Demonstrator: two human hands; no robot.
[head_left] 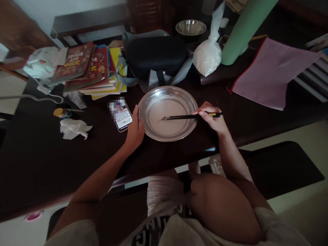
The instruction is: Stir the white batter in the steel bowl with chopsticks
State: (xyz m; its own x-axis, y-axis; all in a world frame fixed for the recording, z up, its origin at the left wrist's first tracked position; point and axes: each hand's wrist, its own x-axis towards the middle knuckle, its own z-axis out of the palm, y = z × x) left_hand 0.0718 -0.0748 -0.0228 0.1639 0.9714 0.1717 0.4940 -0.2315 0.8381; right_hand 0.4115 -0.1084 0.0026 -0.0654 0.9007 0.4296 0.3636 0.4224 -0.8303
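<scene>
A wide stainless steel bowl (170, 138) stands on the dark table, with a cloudy whitish liquid (164, 109) inside. My left hand (135, 128) grips the bowl's left rim, thumb along the edge and the other fingers partly hidden. Dark chopsticks (181, 117) are closed in my right hand (211, 118) at the right rim. Their tips dip into the liquid near the middle, where a small smear shows. Just left of my left hand lies a phone (123, 118) with its screen lit.
Behind the bowl sits a black case (156, 51) on grey fabric. A tied bag of white powder (207, 56), a green cylinder (246, 30) and a pink pouch (274, 71) are to the right. Stacked books (87, 68), crumpled tissue (74, 128) and a small yellow-lidded jar (61, 113) lie left.
</scene>
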